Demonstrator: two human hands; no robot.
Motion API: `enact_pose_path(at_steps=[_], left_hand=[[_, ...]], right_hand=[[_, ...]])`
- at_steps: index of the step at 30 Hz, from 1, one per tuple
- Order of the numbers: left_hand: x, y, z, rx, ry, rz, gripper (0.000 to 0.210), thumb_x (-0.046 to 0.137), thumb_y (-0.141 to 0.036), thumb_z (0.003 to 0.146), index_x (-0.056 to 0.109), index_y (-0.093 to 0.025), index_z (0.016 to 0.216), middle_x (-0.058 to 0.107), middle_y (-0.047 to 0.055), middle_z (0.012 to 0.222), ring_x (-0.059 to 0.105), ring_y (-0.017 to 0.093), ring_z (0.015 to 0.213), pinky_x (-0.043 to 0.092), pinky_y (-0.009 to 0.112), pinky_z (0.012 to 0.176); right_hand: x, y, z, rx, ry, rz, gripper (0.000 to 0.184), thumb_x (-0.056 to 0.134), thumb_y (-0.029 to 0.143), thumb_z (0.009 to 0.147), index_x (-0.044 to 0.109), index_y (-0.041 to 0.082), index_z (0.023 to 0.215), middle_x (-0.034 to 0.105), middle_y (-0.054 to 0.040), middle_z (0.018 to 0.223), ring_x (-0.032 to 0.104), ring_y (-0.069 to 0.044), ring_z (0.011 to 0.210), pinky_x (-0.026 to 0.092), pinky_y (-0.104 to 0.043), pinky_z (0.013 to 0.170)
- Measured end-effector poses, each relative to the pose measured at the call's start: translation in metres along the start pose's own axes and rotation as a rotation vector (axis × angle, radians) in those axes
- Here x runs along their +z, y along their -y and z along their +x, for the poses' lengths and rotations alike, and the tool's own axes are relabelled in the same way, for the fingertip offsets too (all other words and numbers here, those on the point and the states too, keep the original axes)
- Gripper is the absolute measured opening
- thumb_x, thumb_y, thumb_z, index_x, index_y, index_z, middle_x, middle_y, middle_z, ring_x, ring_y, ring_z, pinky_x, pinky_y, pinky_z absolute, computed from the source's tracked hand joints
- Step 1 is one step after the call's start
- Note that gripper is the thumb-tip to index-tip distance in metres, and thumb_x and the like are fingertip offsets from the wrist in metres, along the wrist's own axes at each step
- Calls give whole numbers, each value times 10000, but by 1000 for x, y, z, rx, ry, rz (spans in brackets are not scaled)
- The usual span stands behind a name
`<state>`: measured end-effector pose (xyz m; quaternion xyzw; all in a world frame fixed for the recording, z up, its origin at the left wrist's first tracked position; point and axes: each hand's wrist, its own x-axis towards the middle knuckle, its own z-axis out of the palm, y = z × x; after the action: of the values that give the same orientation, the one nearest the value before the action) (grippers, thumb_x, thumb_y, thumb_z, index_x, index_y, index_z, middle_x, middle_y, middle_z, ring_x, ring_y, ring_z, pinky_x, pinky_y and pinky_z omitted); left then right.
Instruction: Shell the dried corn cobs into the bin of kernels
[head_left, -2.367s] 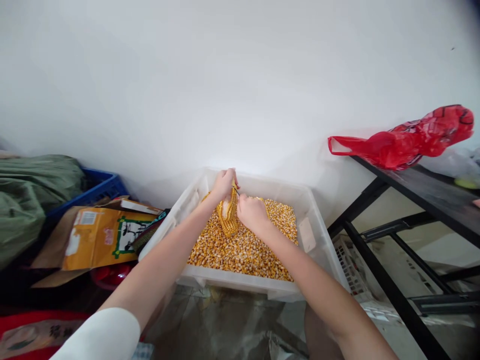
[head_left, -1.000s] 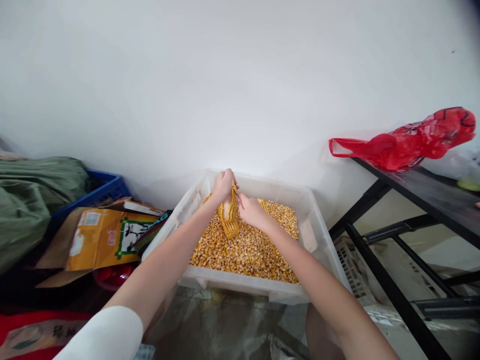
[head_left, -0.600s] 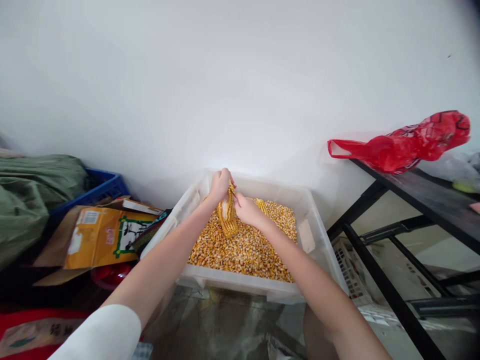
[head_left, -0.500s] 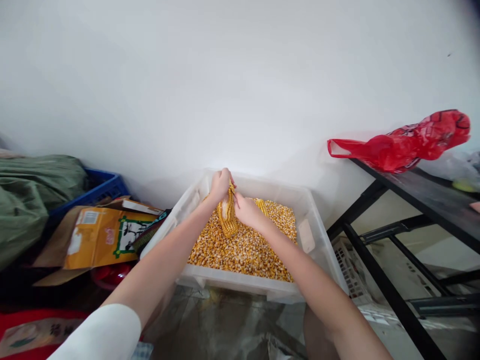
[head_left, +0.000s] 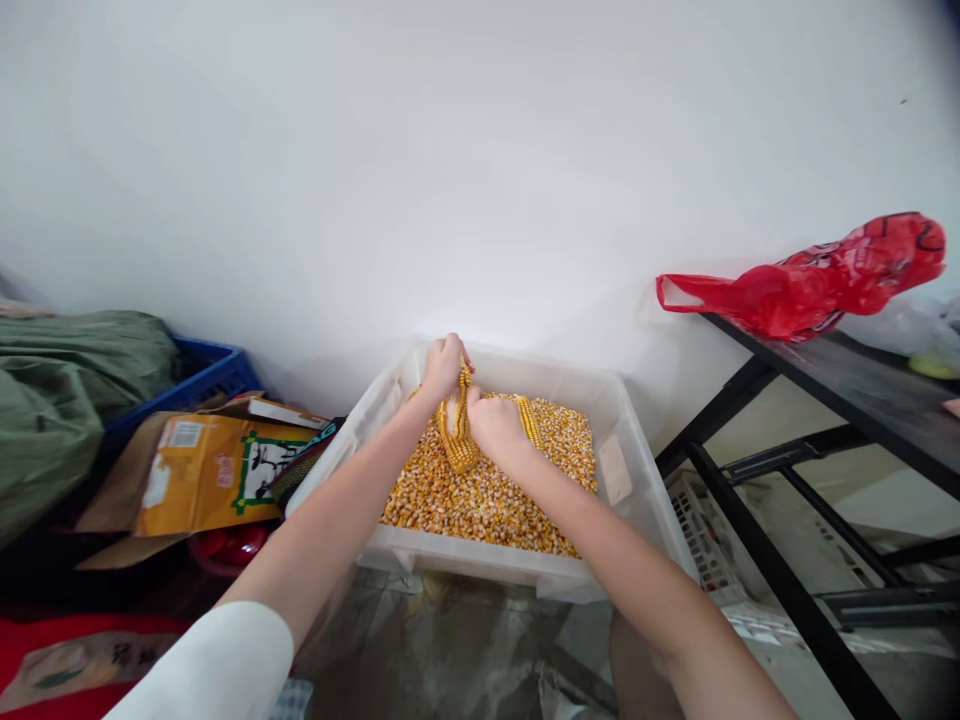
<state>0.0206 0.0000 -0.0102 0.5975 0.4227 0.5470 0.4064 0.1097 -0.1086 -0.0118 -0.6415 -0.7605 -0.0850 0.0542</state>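
An ear of corn [head_left: 459, 452] with yellow kernels is held tilted above the loose kernels, and a pale bare strip runs down its side. My left hand [head_left: 444, 368] is closed around its upper end. Against the ear's right side, my right hand [head_left: 495, 425] is curled into a fist with the thumb side at the kernels; what its fingers hold is hidden. Loose corn kernels [head_left: 480, 515] fill the bottom of a translucent plastic bin [head_left: 480, 550]. A second ear of corn [head_left: 529, 422] lies on the kernels just beyond my right hand.
Left of the bin are an orange cardboard box [head_left: 202, 475], a blue crate [head_left: 214, 370] and green cloth [head_left: 52, 400]. At right, a black-framed table [head_left: 817, 390] carries a red plastic bag [head_left: 810, 290]. A white basket [head_left: 701, 535] stands under it. The white wall [head_left: 480, 180] rises behind.
My right hand has shifted slightly down and right along the ear, and the thin dark thing seen at its fingertips is now hidden. My left hand keeps its hold.
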Motion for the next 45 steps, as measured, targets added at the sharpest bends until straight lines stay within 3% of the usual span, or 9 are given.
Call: enact_pose_path(at_steps=[5,10,15,25,30,39,45], left_hand=[[-1,0,1,-8,-13,-1,342,275,-332,744,456,-198,486,526,42,424,538,158,461,409,249,495],[1,1,1,-14,-6,-48,346,288,-334,744,451,-195,473,519,43,414,527,153,441,407,245,482],[-2,-3,0,-28,-15,-114,344,305,-314,729,456,-183,449,492,38,392,511,150,400,388,238,430],[-5,-4,2,-68,-55,-114,316,296,-291,712,450,-182,459,485,30,378,513,145,400,384,237,447],[-5,-3,3,-64,-57,-132,319,305,-295,712,447,-184,449,479,31,372,513,152,396,380,247,440],[-8,3,7,-55,-29,-150,350,300,-317,717,458,-184,434,495,42,370,512,151,400,388,240,448],[-6,2,7,-71,-52,-145,344,305,-311,725,456,-183,442,484,40,365,509,152,394,386,246,447]], right_hand=[[0,-2,0,-42,10,49,222,298,195,885,457,140,1030,662,-135,850,649,-222,803,484,-312,693],[10,1,-3,-43,-55,-73,244,343,80,841,436,59,1065,655,-167,750,660,-230,730,492,-313,638],[15,9,-5,-38,-82,-113,269,341,69,833,434,18,1080,646,-170,702,664,-225,710,500,-296,615],[17,7,-2,-32,-53,-34,184,360,107,836,468,90,985,659,-157,757,660,-235,747,499,-318,636],[18,5,-4,-42,-46,-63,251,341,93,840,434,65,1071,654,-174,772,655,-239,753,482,-322,638],[17,-3,-2,-48,31,324,313,200,253,920,490,173,1005,655,-94,904,629,-171,843,442,-252,707],[19,3,-8,12,16,47,227,339,127,839,478,113,1018,655,-147,815,643,-240,791,466,-330,675]])
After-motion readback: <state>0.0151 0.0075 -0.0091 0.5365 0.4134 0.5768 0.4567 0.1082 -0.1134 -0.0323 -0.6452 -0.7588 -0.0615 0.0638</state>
